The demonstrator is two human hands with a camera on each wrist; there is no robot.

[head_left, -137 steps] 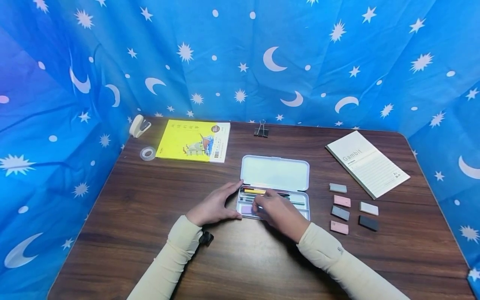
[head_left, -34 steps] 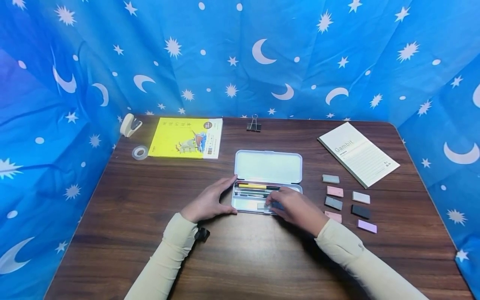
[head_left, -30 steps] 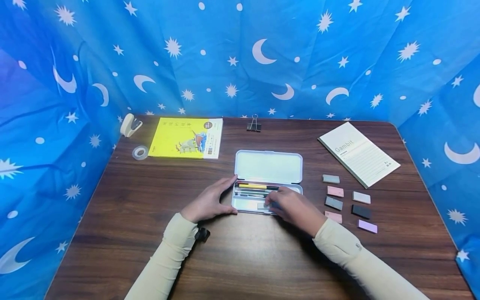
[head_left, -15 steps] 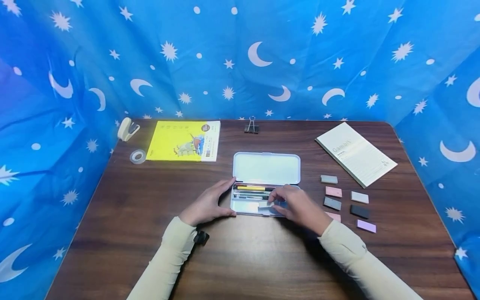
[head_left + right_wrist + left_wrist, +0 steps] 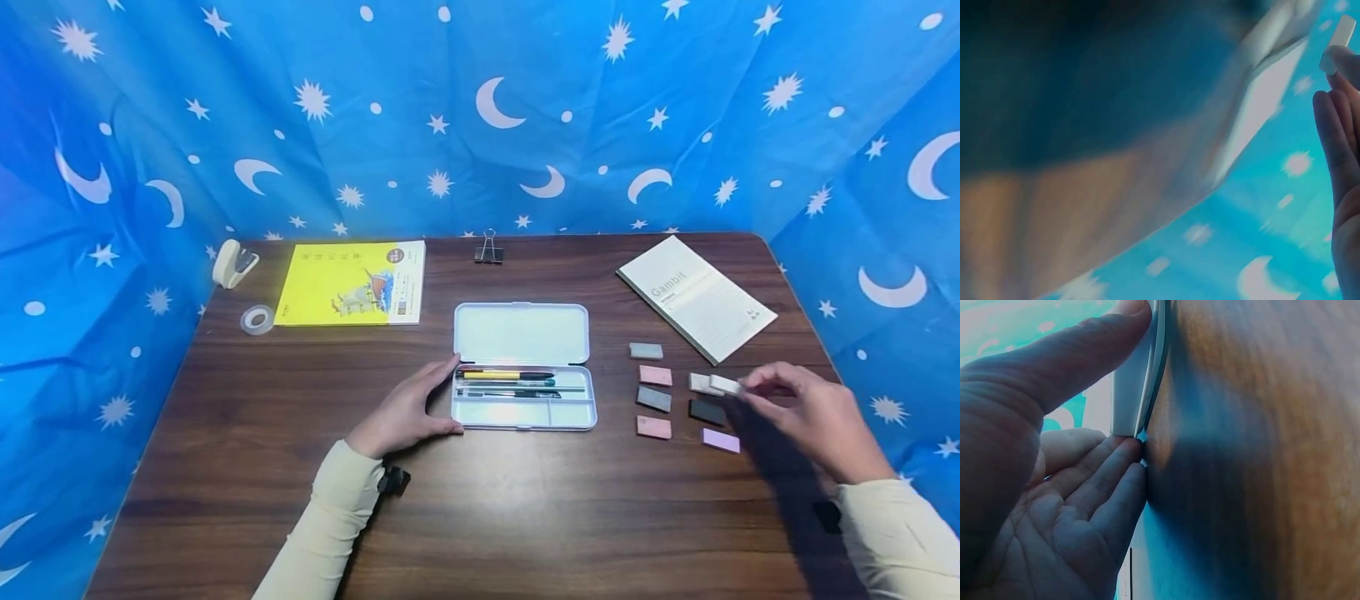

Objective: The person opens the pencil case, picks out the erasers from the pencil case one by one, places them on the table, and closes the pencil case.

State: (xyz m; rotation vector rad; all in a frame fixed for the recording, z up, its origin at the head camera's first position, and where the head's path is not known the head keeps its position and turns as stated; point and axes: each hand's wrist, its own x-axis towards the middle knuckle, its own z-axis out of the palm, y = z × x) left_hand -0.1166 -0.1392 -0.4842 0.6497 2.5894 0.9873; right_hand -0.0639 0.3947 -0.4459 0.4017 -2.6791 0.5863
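Two hands: right hand (image 5: 813, 417) apparently pinching white eraser (image 5: 726, 384), left hand (image 5: 405, 408) fingers spread against case (image 5: 525, 414)

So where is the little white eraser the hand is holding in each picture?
Head view: the white eraser is right of the middle, pinched at the fingertips of the right hand, above the erasers lying on the table.
Left wrist view: not in it.
Right wrist view: top right corner, just above the fingertips.
Shared landmark: the blue star-and-moon cloth shows in both.
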